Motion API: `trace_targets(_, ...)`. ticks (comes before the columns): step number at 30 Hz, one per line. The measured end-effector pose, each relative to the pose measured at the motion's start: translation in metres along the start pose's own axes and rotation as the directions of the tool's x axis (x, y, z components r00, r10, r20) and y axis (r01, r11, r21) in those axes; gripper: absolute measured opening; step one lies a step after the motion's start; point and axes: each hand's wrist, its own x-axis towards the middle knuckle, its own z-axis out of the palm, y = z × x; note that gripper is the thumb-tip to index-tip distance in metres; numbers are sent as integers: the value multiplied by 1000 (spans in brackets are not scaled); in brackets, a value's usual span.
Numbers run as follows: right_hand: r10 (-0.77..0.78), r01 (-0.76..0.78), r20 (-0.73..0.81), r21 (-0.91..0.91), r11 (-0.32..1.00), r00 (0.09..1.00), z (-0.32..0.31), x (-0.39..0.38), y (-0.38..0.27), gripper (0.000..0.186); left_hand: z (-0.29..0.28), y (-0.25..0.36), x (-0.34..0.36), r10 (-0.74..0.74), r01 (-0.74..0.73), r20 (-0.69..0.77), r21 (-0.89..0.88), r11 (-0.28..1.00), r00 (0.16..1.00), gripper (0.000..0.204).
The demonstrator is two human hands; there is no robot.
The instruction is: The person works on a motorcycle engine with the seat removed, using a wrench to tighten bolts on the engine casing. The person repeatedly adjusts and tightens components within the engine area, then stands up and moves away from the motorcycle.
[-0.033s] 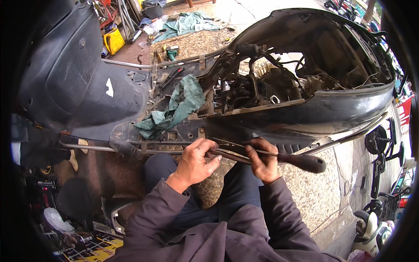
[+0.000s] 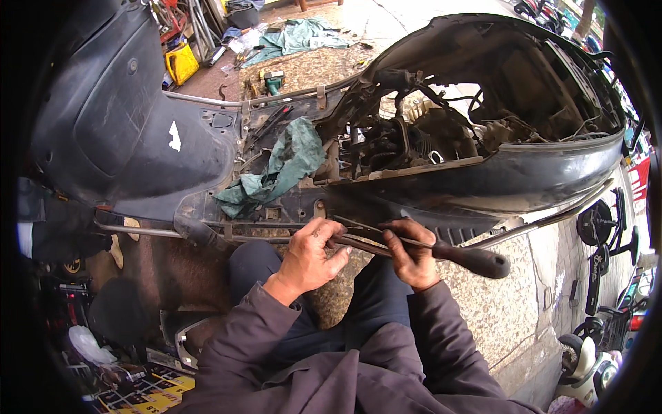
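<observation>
A stripped black scooter (image 2: 524,172) lies across in front of me, its engine (image 2: 414,141) exposed. My right hand (image 2: 414,257) grips a long screwdriver (image 2: 476,261) where the metal shaft meets the black handle. The shaft runs left along the scooter's lower frame rail (image 2: 227,228). My left hand (image 2: 310,254) is closed over the shaft's front end at the rail, thumb underneath. The tip is hidden under its fingers. My knees sit just below both hands.
A crumpled green rag (image 2: 289,162) lies on the scooter's floorboard. Tools, a yellow container (image 2: 181,62) and a green cloth (image 2: 303,34) lie on the ground behind. Parked scooters (image 2: 586,359) and loose parts stand at the right, and packets (image 2: 145,393) lie at the lower left.
</observation>
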Motion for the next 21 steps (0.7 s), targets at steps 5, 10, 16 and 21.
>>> trace_targets(5,-93,79,70,189,979,993,37,6,-23,10,2,5,-6,185,-157,-117,216,964,976,51)
trace_targets(10,-130,91,149,244,965,980,60,9,-33,10,-13,-8,-14,94,-74,-51,304,950,994,43)
trace_targets(16,144,-225,428,145,964,892,49,-2,-20,28,-33,-28,-28,96,-50,-149,290,956,984,22)
trace_targets(21,252,-376,415,253,891,874,49,-2,-15,45,-55,-40,-35,-23,91,-177,390,916,984,20)
